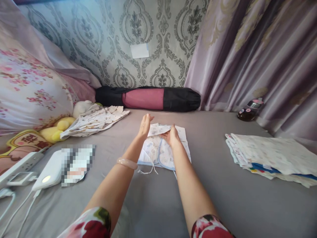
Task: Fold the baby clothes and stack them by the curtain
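A small white baby garment (162, 150) with blue trim and loose ties lies on the grey bed sheet (153, 198) in the middle. My left hand (145, 125) stands edge-on at the garment's far left corner, fingers straight and together, holding nothing. My right hand (172, 136) rests on the garment's upper part, fingers curled around a folded-over flap of the cloth. A pale bangle (127, 163) circles my left wrist.
A stack of folded cloths (269, 158) lies at the right. Unfolded printed garments (95, 120) and plush toys (55, 130) sit at the left. A rolled mat in a black bag (148, 98) lies along the wall. A power strip, charger and cables (29, 172) are near left. A bottle (250, 110) rests by the curtain.
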`<state>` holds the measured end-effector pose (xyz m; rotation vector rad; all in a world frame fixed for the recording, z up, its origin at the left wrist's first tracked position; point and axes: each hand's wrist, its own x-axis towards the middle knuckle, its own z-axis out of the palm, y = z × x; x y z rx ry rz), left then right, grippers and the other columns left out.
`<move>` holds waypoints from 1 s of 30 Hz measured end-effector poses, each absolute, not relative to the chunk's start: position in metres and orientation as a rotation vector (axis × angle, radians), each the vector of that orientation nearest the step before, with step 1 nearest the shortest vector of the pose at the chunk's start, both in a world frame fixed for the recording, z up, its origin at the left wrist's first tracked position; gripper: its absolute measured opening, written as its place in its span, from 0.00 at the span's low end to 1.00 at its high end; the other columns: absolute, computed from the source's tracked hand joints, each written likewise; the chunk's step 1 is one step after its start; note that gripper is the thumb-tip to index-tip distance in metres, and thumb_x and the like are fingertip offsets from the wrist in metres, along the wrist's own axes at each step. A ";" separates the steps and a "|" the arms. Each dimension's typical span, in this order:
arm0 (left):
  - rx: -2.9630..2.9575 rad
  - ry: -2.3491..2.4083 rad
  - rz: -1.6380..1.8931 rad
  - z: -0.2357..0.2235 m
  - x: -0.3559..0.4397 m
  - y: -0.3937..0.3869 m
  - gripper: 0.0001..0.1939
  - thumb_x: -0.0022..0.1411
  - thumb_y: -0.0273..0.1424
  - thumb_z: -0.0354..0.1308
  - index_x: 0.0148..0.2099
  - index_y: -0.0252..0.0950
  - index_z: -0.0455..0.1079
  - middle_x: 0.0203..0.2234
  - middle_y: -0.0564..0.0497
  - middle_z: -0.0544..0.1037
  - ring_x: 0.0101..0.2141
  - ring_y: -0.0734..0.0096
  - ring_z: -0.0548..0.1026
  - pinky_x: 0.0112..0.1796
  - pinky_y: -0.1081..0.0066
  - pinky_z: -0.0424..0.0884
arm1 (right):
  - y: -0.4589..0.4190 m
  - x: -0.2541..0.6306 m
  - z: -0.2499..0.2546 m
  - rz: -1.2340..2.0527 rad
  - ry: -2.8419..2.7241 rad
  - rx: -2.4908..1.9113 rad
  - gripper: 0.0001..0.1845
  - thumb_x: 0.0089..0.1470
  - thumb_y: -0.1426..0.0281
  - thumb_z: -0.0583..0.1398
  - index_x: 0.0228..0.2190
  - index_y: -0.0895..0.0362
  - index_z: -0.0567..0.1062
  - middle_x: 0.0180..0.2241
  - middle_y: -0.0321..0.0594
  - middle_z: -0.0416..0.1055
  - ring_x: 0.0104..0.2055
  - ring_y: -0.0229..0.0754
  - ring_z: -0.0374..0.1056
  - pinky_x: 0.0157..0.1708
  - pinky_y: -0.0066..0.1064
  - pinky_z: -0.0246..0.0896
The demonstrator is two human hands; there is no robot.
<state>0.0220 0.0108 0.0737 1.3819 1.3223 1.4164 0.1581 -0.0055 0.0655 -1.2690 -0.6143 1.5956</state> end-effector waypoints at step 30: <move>2.587 1.830 0.304 0.036 0.040 -0.003 0.25 0.72 0.35 0.35 0.66 0.32 0.56 0.65 0.41 0.59 0.65 0.60 0.54 0.63 0.55 0.50 | -0.027 0.164 0.054 0.204 -1.985 -1.871 0.26 0.64 0.71 0.44 0.61 0.57 0.62 0.66 0.43 0.53 0.69 0.49 0.41 0.64 0.47 0.37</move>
